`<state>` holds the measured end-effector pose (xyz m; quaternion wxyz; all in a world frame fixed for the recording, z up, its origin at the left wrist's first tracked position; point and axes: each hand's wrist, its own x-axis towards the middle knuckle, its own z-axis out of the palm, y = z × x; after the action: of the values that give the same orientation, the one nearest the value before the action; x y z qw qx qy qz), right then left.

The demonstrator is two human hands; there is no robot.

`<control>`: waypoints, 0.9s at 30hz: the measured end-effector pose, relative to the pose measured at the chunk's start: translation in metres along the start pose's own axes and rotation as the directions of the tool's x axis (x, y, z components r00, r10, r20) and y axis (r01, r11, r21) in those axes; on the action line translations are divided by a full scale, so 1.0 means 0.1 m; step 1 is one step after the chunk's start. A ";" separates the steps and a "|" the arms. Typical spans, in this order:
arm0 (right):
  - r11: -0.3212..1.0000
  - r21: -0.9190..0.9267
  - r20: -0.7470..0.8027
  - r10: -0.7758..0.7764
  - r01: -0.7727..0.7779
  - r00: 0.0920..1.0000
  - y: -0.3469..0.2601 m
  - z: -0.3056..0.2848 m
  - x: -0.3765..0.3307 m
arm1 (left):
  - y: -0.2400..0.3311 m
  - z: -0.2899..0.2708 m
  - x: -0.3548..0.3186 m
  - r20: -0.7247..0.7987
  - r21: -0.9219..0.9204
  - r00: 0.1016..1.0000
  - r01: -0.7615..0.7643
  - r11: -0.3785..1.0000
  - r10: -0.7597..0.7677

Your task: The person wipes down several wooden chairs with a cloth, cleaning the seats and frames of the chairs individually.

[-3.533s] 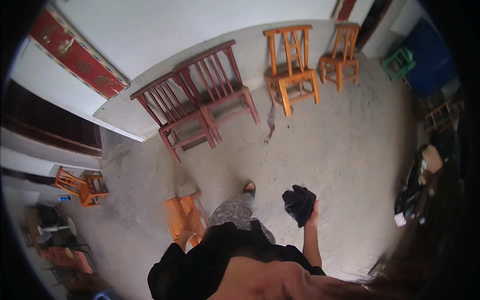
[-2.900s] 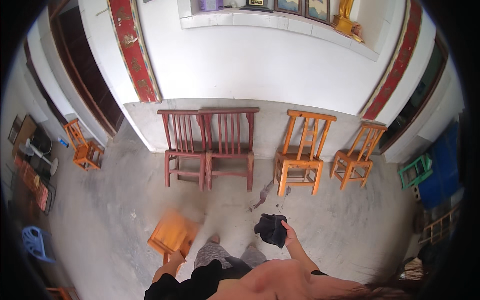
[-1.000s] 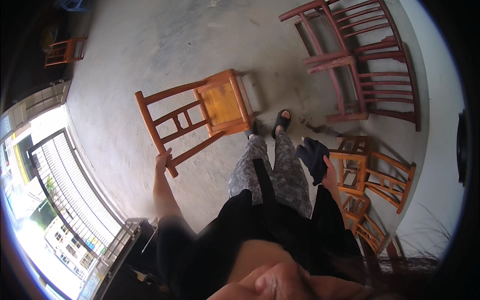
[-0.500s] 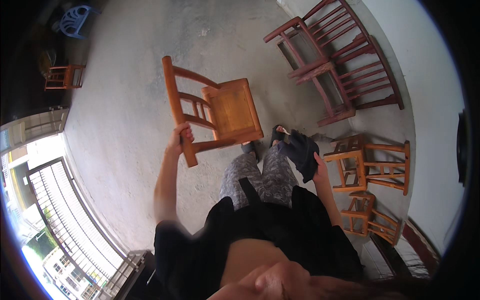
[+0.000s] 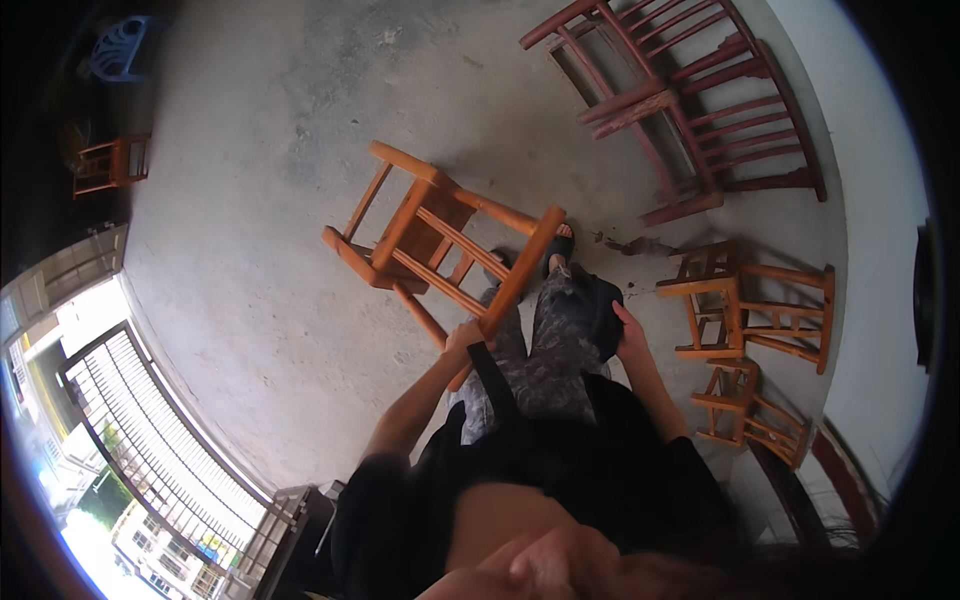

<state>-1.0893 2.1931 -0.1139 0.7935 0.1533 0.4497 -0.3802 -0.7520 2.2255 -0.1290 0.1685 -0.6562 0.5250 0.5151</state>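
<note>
Hand, left (image 5: 463, 337): closed around the near end of the top rail (image 5: 522, 270) of an orange-brown wooden chair (image 5: 425, 232), directly ahead. Long axis: diagonal, legs (image 5: 405, 160) pointing forward-left, away from the hand. Right hand (image 5: 632, 332): partly curled, gripping dark cloth (image 5: 605, 318). Farther right: two wooden chairs (image 5: 735, 320).

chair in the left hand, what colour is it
The chair is orange-brown wood; it shows best in the head view.

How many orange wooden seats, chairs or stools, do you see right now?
4: a tilted chair gripped by the left hand; a larger-looking chair and smaller-looking chair at right by the wall; a dim seat far left. Shadow may hide others.
</note>
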 end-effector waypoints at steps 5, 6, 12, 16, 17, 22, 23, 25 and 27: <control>0.999 -0.045 -0.084 0.022 -0.026 0.996 0.05 -0.14 -0.08 | -0.23 -0.17 -0.34 0.061 0.028 0.983 0.174 0.984 -0.175; 0.999 -0.045 -0.068 0.011 -0.014 0.998 0.06 -0.15 -0.07 | -0.30 -0.34 -0.35 0.036 0.052 0.988 0.150 0.987 -0.152; 0.998 -0.049 0.007 -0.035 0.036 0.999 0.07 -0.09 0.06 | -0.25 -2.00 -0.35 -0.278 -0.300 0.958 -0.012 0.954 -0.075; 0.997 -0.027 0.007 -0.066 0.066 0.998 -0.09 0.07 -0.06 | 0.14 -2.62 -0.51 -0.269 -0.533 0.962 -0.107 0.839 -0.048; 0.999 -0.022 0.009 -0.038 0.038 0.999 -0.16 0.06 -0.05 | 0.22 -2.64 -0.58 -0.279 -0.575 0.959 -0.119 0.810 -0.057; 0.995 -0.093 0.137 -0.033 0.046 0.990 -0.18 0.00 0.42 | -0.14 -2.58 -0.73 -0.313 -0.724 0.945 -0.175 0.667 -0.091; 0.991 -0.128 0.190 -0.006 0.031 0.982 -0.17 0.05 0.55 | -0.27 -2.50 -0.70 -0.317 -0.756 0.942 -0.182 0.629 -0.108; 0.981 -0.191 0.191 0.014 0.023 0.981 -0.12 0.22 0.83 | -0.50 -2.34 -0.55 -0.290 -0.813 0.946 -0.166 0.557 -0.141; 0.961 -0.276 0.200 0.031 0.026 0.979 -0.08 0.41 1.03 | -0.85 -2.09 -0.35 -0.249 -0.860 0.957 -0.148 0.488 -0.149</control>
<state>-1.0395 2.1163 -0.1761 0.8492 0.0020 0.4154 -0.3262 -0.5715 2.1171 -0.0403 -0.2656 -0.7188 0.2104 0.6071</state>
